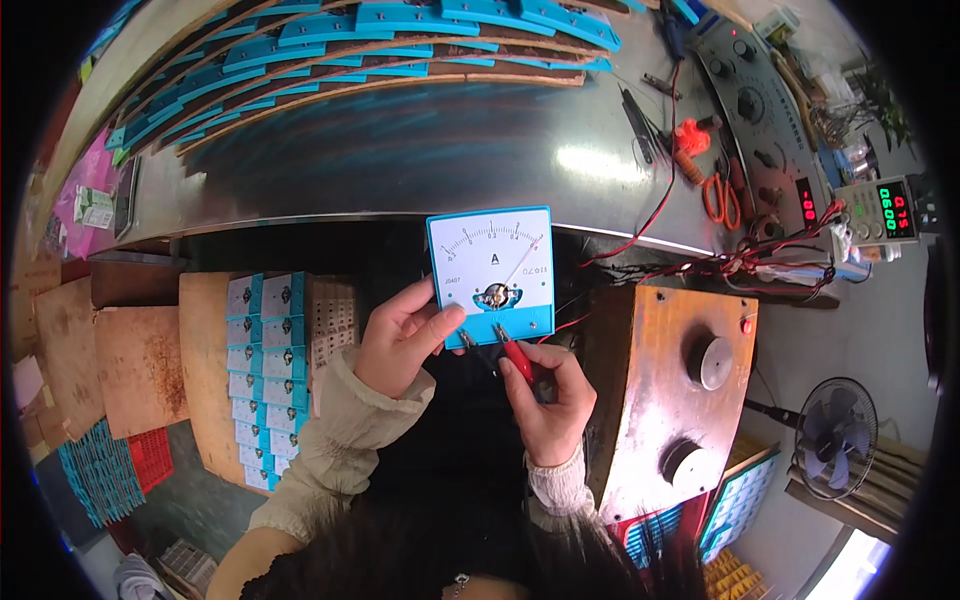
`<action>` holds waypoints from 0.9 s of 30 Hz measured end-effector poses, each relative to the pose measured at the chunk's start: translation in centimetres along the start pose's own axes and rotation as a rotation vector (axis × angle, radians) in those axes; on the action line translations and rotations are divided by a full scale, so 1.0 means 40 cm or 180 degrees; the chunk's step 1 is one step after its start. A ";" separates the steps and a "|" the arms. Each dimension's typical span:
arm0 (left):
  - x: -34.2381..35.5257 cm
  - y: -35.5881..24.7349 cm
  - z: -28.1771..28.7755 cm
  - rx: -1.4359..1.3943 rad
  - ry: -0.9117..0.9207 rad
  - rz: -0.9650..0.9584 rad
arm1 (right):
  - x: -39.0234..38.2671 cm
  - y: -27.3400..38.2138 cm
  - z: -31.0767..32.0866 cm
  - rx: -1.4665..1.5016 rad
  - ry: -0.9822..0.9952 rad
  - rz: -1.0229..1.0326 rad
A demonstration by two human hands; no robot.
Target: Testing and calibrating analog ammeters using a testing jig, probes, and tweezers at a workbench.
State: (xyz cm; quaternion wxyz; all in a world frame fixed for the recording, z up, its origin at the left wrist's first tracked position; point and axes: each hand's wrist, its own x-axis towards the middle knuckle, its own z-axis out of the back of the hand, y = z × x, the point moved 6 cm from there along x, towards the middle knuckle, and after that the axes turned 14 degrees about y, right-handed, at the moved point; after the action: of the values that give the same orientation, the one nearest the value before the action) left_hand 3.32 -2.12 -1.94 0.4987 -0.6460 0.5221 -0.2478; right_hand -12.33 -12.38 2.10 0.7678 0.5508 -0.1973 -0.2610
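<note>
An analog ammeter [492,270] with a white dial and blue frame is held up in front of me, above my lap. My left hand [405,335] grips its lower left corner, thumb on the front. The needle slants toward the right end of the scale, and the mechanism shows through a cutout below. My right hand [548,395] is closed on a red alligator clip [517,360], whose metal tip touches the meter's lower edge. Beside it a black clip [484,358] is at the other lower terminal, partly hidden.
Boards of blue meter parts [370,50] are stacked on the metal bench [400,170]. More meters [265,370] lie on a board at left. At right are a wooden box with two knobs [670,400], a power supply [880,212], orange scissors [720,200], red wires and a fan [837,440].
</note>
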 end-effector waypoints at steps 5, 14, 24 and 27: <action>-0.001 -0.025 0.005 -0.0092 0.0046 -0.0087 | 0.003 0.007 -0.012 -0.0133 -0.0044 0.0068; -0.056 -0.063 0.069 -0.0182 -0.0761 -0.1077 | 0.023 0.044 -0.007 0.0411 -0.0389 0.0656; -0.348 -0.015 0.240 0.1345 -0.3294 -0.0494 | 0.052 0.024 -0.166 -0.0959 0.1163 0.0657; -0.717 0.080 0.467 0.1466 -0.4734 -0.0380 | 0.074 -0.081 -0.088 -0.0997 0.0949 0.0170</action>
State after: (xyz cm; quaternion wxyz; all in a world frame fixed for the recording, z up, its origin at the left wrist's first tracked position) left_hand 8.14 31.64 -6.18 0.8250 -0.5496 -0.0496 0.1219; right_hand -8.53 -12.42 -2.05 0.8714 0.4519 -0.0532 -0.1836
